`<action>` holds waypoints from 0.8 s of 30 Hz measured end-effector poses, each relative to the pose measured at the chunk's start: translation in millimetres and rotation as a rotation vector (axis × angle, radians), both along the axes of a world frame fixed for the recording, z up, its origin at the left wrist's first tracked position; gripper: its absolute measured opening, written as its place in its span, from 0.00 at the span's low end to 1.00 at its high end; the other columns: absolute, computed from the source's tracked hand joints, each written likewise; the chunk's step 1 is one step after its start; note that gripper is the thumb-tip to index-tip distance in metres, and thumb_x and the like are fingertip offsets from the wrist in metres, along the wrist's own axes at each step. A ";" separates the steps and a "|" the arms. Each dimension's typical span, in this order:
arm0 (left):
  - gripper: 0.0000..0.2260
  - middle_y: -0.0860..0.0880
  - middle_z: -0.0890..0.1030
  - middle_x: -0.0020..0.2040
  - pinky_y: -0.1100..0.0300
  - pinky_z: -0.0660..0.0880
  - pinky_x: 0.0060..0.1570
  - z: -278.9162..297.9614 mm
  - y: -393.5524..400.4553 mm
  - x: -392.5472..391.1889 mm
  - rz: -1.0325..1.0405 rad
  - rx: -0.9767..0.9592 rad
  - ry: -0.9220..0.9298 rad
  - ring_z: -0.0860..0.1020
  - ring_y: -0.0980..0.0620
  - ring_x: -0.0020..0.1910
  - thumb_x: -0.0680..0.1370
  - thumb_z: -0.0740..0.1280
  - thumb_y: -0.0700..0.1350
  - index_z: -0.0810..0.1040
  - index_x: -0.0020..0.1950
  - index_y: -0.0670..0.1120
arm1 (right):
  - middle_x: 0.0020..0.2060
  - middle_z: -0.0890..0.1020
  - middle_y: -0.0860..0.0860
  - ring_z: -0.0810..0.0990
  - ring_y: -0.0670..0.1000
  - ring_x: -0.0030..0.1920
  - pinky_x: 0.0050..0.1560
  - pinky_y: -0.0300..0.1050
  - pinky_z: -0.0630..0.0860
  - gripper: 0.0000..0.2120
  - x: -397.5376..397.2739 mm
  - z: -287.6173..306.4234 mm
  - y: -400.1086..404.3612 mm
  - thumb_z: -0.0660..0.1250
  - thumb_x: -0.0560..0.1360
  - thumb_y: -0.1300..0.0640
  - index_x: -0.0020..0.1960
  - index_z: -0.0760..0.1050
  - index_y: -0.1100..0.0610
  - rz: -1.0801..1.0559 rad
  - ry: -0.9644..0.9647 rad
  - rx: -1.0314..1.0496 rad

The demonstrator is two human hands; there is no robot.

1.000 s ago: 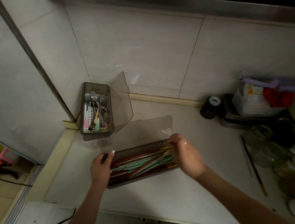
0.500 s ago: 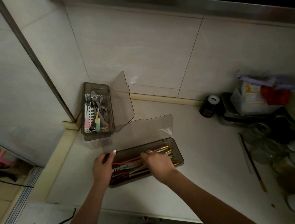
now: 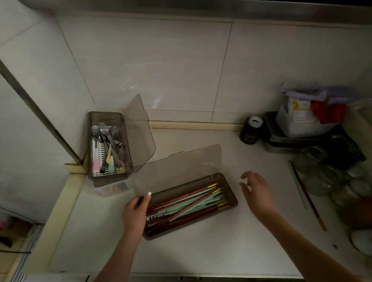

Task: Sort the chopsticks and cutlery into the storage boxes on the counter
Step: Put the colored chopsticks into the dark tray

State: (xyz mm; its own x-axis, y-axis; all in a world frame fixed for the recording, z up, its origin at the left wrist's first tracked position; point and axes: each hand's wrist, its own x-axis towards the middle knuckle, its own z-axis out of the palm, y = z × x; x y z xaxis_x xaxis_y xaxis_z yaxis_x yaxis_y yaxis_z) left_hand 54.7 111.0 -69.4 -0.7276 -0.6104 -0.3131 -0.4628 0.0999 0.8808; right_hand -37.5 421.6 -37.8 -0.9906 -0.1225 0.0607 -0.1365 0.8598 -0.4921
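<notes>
Left hand (image 3: 134,210) grips the chopstick box (image 3: 231,196) at its left end; right hand (image 3: 255,189) hovers just right of it, fingers spread.

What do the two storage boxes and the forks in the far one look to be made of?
Chopstick box and cutlery box: likely smoky translucent plastic; the counter shows through their raised lids. Forks: probably steel, with a grey metallic shine.

Left hand (image 3: 134,210) curled, gripping at a box end; right hand (image 3: 255,189) hovering open, fingers spread, both forearms stretched forward
</notes>
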 end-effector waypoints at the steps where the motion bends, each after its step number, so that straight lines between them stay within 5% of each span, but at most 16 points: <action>1: 0.10 0.46 0.82 0.39 0.53 0.75 0.47 -1.6 1.5 -1.4 -0.008 -0.005 -0.008 0.79 0.45 0.43 0.77 0.67 0.52 0.79 0.39 0.48 | 0.54 0.76 0.54 0.74 0.55 0.54 0.53 0.51 0.75 0.10 -3.9 -2.4 18.8 0.63 0.77 0.59 0.58 0.72 0.55 -0.065 0.015 0.051; 9: 0.14 0.43 0.82 0.43 0.48 0.76 0.50 -6.4 15.3 -20.5 -0.074 -0.066 -0.044 0.79 0.44 0.45 0.77 0.66 0.54 0.81 0.46 0.44 | 0.65 0.71 0.62 0.70 0.62 0.64 0.60 0.53 0.71 0.19 -9.8 -23.8 125.3 0.58 0.78 0.61 0.68 0.65 0.61 -0.407 -0.286 0.410; 15: 0.14 0.43 0.82 0.45 0.52 0.74 0.48 -5.0 27.5 -27.7 -0.084 -0.098 -0.060 0.78 0.44 0.46 0.77 0.66 0.52 0.80 0.48 0.42 | 0.53 0.78 0.66 0.77 0.64 0.54 0.54 0.53 0.75 0.20 -12.2 -39.8 136.5 0.49 0.74 0.58 0.56 0.75 0.63 -0.353 -0.264 0.300; 18: 0.14 0.42 0.81 0.45 0.53 0.73 0.48 -4.1 30.1 -27.2 -0.071 -0.121 -0.053 0.78 0.44 0.46 0.78 0.65 0.52 0.80 0.48 0.41 | 0.56 0.76 0.67 0.76 0.65 0.55 0.55 0.51 0.72 0.15 -17.9 -37.6 130.1 0.59 0.76 0.64 0.63 0.69 0.65 -0.392 -0.300 0.252; 24: 0.14 0.42 0.82 0.44 0.50 0.74 0.51 -5.8 28.9 -26.2 -0.079 -0.127 -0.066 0.78 0.43 0.46 0.78 0.65 0.53 0.80 0.46 0.42 | 0.64 0.71 0.63 0.73 0.60 0.62 0.57 0.49 0.70 0.24 -19.9 -33.2 108.1 0.51 0.81 0.59 0.75 0.50 0.63 -0.408 -0.402 0.257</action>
